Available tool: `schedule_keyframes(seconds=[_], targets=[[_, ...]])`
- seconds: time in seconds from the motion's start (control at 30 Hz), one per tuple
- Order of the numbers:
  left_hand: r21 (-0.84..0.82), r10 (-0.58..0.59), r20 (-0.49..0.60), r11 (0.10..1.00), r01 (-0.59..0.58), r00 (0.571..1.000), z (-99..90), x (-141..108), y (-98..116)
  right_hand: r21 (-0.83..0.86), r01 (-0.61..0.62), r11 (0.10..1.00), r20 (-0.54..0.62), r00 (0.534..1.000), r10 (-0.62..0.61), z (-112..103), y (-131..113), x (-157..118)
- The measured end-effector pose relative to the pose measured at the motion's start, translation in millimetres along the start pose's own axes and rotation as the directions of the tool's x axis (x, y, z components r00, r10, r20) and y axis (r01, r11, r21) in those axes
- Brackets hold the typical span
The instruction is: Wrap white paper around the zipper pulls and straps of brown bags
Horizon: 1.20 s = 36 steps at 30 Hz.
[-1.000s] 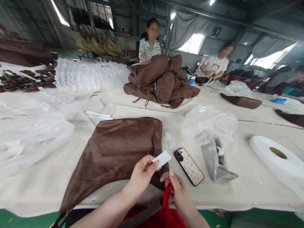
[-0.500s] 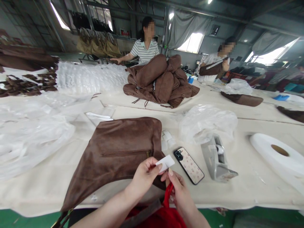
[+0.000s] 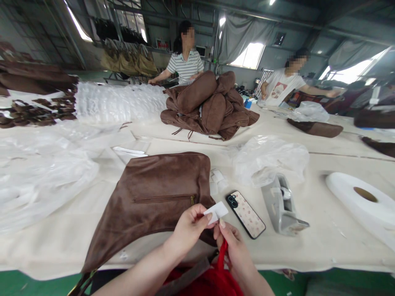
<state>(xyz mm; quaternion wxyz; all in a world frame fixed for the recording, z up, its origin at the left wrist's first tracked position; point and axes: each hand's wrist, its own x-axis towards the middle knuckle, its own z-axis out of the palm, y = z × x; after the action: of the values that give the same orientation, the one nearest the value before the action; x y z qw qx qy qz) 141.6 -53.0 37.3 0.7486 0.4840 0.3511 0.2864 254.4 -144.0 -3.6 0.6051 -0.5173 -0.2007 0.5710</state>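
Note:
Between the thumb and fingers of my left hand [image 3: 191,224] is a small white card tag [image 3: 217,212]. My right hand [image 3: 233,246] is pinched at the tag's lower edge; what its fingertips hold there is too small to make out. A red strap [image 3: 222,253] passes by the right palm, above red cloth at my lap. Under and beyond my hands lies a brown leather-look bag [image 3: 160,176], flat on the table, its zipped pocket [image 3: 163,199] facing up. A phone in a patterned case [image 3: 248,216] rests right of my hands.
A grey tape dispenser [image 3: 279,205] and a white roll [image 3: 345,193] stand to the right. Clear plastic bags [image 3: 271,158] lie nearby and at left. A heap of brown bags [image 3: 206,102] sits at the back. Two people [image 3: 185,61] work across the table.
My hands and the tag have shifted very slightly right, with the pinch kept. Across the table, the person at right no longer holds a brown bag and now stretches an arm out sideways.

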Motion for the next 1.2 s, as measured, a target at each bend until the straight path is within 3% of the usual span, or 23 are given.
schedule_keyframes(seconds=[1.07,1.2], targets=[[0.055,0.008,0.143,0.998,-0.017,0.99,14.8,0.6,0.8,0.165,-0.09,0.982,-0.049,0.994,0.099,-0.3,-7.3,-8.2],[0.131,-0.01,0.093,0.991,-0.002,0.996,17.8,6.1,-1.6,0.193,-0.116,0.974,-0.068,0.989,0.131,-4.9,-7.9,-5.2]])
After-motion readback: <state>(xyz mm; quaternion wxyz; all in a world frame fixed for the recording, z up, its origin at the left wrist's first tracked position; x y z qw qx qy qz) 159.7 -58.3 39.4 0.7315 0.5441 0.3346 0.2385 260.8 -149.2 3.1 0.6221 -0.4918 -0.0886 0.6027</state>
